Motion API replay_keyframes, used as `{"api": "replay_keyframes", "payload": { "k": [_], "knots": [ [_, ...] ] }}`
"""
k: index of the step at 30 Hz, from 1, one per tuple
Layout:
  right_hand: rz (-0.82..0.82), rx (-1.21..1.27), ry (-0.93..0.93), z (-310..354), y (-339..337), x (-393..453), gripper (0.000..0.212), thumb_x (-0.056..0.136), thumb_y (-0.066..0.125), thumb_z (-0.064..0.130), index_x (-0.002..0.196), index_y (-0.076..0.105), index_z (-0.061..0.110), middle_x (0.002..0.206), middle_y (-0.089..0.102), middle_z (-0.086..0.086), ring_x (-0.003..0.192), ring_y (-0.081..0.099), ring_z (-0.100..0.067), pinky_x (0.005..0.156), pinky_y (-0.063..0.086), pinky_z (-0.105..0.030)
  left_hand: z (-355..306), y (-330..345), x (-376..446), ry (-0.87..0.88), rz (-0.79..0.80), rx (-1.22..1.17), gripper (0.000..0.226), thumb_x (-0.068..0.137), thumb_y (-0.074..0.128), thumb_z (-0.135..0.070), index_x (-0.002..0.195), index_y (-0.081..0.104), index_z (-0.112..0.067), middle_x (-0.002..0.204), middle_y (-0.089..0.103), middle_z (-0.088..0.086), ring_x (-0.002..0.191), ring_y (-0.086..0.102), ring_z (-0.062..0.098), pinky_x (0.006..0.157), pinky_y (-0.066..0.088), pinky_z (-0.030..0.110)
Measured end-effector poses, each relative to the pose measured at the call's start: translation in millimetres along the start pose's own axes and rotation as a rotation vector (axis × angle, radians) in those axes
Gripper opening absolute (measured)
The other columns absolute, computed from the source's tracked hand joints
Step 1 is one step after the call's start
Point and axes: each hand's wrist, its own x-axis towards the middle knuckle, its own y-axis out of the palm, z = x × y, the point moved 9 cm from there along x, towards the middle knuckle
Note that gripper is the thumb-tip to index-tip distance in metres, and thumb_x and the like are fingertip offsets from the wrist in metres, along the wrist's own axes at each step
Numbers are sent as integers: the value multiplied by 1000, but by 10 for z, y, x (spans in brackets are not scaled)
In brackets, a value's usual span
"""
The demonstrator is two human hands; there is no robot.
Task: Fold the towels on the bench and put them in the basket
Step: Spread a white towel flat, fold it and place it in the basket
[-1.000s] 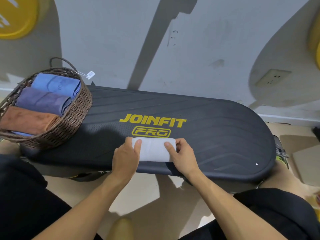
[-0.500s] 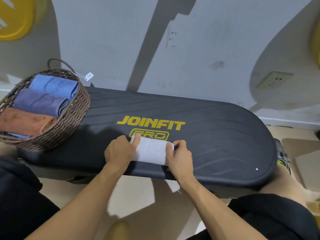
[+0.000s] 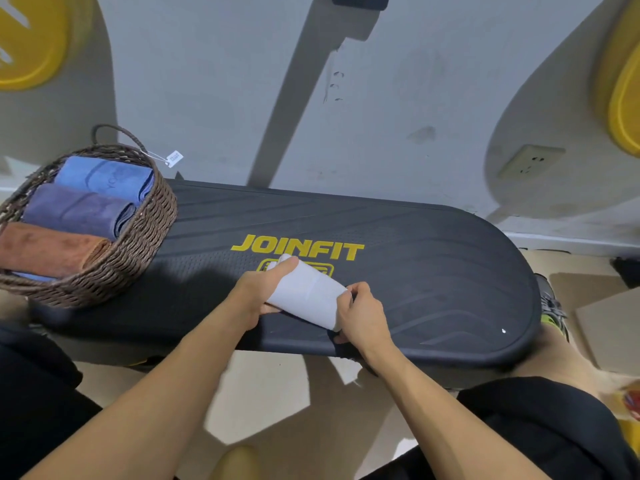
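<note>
Wall socket point(image 3: 531, 161); yellow discs point(image 3: 29, 39)

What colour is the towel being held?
White towel, clearest in the head view.

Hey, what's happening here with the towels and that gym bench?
A person is tidying towels. Both hands hold a folded white towel just over the black bench: the left hand grips one end, the right hand the other. It is tilted, its far end raised. At the bench's left end sits a wicker basket, which already holds a blue towel, a purple towel and a brown towel, side by side.
</note>
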Motion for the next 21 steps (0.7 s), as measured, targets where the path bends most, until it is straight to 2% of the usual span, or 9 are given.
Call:
{"api": "replay_keyframes", "payload": {
  "k": [2, 4, 5, 7, 9, 11, 13, 17, 21],
  "knots": [
    [72, 26, 56, -36, 9, 1, 18, 94, 35, 29, 97, 48, 17, 89, 66, -10, 53, 69, -33, 49, 59, -40, -68, 89, -36, 39, 56, -109, 50, 77, 81, -38, 112, 64, -8, 108, 71, 7, 96, 69, 23, 81, 59, 40],
    [169, -11, 124, -80, 2, -22, 16, 92, 36, 28, 97, 49, 19, 78, 72, -11, 52, 70, -30, 58, 61, -44, -145, 109, -85, 122, 58, -69, 40, 76, 83, -33, 105, 64, -11, 109, 70, 7, 100, 68, 26, 86, 58, 45],
    [213, -96, 119, -68, -24, -22, 15, 92, 39, 27, 100, 50, 19, 78, 74, -10, 58, 72, -30, 64, 62, -43, -219, 87, -112, 202, 42, 16, 38, 76, 83, -31, 104, 64, -14, 111, 68, 6, 102, 66, 26, 87, 57, 46],
    [207, -282, -28, 104, -157, 32, 23, 88, 53, 25, 111, 54, 21, 100, 72, -2, 89, 72, -26, 81, 58, -33, -477, 41, -220, 416, 63, 210, 38, 77, 83, -29, 109, 65, -21, 115, 64, -2, 103, 63, 19, 86, 54, 37],
    [204, -181, -277, 536, -233, -32, 52, 80, 63, 25, 130, 50, 26, 125, 59, 10, 121, 57, -8, 94, 44, -21, -769, 45, -401, 607, 206, 361, 30, 80, 81, -26, 108, 69, -25, 113, 67, -7, 103, 63, 12, 86, 50, 29],
    [383, 49, -385, 968, -91, -191, 74, 74, 75, 40, 140, 40, 38, 134, 50, 24, 127, 45, 10, 100, 41, -18, -995, 13, -612, 692, 391, 460, 24, 83, 77, -28, 106, 70, -26, 107, 71, -7, 99, 66, 10, 85, 52, 25],
    [560, 48, -391, 1309, 176, -307, 85, 69, 83, 53, 139, 37, 47, 130, 54, 28, 121, 51, 10, 96, 45, -20, -1210, -137, -782, 720, 514, 495, 22, 86, 74, -30, 107, 69, -28, 106, 72, -6, 96, 68, 10, 80, 52, 20],
    [782, -104, -420, 1866, 672, -384, 35, 80, 79, 44, 110, 67, 33, 106, 72, 14, 98, 69, -4, 76, 53, -19, -1594, -772, -751, 666, 523, 349, 24, 85, 71, -27, 108, 68, -20, 105, 71, 4, 94, 68, 16, 77, 54, 24],
    [638, 74, -417, 2455, 1046, -111, 49, 82, 75, 45, 103, 68, 1, 85, 68, -2, 74, 61, -14, 67, 47, -29, -1914, -1607, -465, 612, 404, 102, 23, 85, 69, -23, 107, 71, -17, 101, 72, 7, 89, 69, 17, 70, 57, 26]
  ]
}}
